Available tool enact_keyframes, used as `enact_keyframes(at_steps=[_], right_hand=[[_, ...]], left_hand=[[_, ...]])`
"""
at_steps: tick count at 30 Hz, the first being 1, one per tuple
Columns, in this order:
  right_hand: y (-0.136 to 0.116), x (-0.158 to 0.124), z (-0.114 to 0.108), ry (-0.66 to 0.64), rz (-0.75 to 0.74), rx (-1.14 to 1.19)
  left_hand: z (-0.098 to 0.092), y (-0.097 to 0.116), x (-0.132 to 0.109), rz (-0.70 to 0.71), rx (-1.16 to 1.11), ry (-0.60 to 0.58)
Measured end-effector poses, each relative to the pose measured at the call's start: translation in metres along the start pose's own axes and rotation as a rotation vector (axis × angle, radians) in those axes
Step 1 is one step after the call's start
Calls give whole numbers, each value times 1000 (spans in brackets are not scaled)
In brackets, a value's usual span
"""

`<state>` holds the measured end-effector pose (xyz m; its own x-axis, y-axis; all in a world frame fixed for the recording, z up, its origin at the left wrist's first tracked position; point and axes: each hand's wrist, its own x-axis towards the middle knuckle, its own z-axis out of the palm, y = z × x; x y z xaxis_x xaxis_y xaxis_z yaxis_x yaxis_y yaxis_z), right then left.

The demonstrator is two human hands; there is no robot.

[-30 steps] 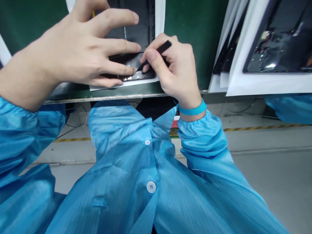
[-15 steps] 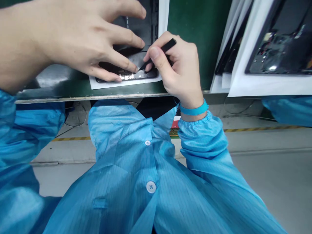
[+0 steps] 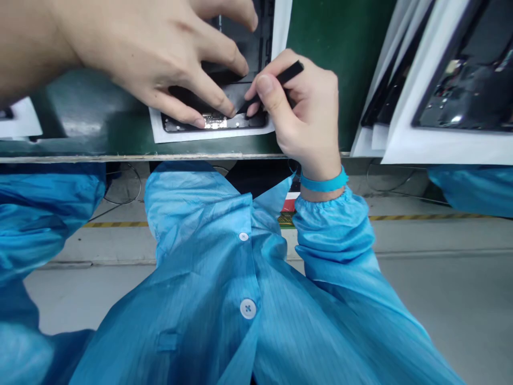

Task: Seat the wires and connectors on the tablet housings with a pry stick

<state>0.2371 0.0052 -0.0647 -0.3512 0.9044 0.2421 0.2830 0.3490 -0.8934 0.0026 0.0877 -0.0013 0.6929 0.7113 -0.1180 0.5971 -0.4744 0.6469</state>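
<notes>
A black device housing (image 3: 254,122) with small metallic parts along its near edge lies on a white sheet (image 3: 192,135) near the table's front edge. Over its left side my left hand (image 3: 160,53) is spread, fingers apart, with fingertips resting on the housing. My right hand (image 3: 306,107) pinches a slim black tool (image 3: 292,72) between thumb and fingers. The tool's pointed end reaches down to the housing, beside a fingertip of my left hand. My left palm covers part of the housing.
On the green table (image 3: 328,32), white sheets (image 3: 452,147) with more black housings (image 3: 452,107) lie at the right. Another white sheet (image 3: 22,120) carries a dark item at the far left. Blue-clothed parts of other people show at both sides below the table edge.
Both hands, the tool and the housing appear slightly further right in the view, as do the sheets at the right. The white sheet at the far left has come into sight.
</notes>
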Motion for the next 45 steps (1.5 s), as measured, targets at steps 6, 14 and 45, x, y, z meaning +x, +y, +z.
enact_keyframes(at_steps=[6, 14, 45], right_hand=[[0, -1, 0, 4, 14, -14], [-7, 0, -2, -28, 21, -4], [-4, -1, -3, 79, -196, -78]], left_hand=[[-16, -15, -25, 414, 218, -364], [45, 3, -80, -52, 375, -9], [114, -9, -99, -59, 442, 616]])
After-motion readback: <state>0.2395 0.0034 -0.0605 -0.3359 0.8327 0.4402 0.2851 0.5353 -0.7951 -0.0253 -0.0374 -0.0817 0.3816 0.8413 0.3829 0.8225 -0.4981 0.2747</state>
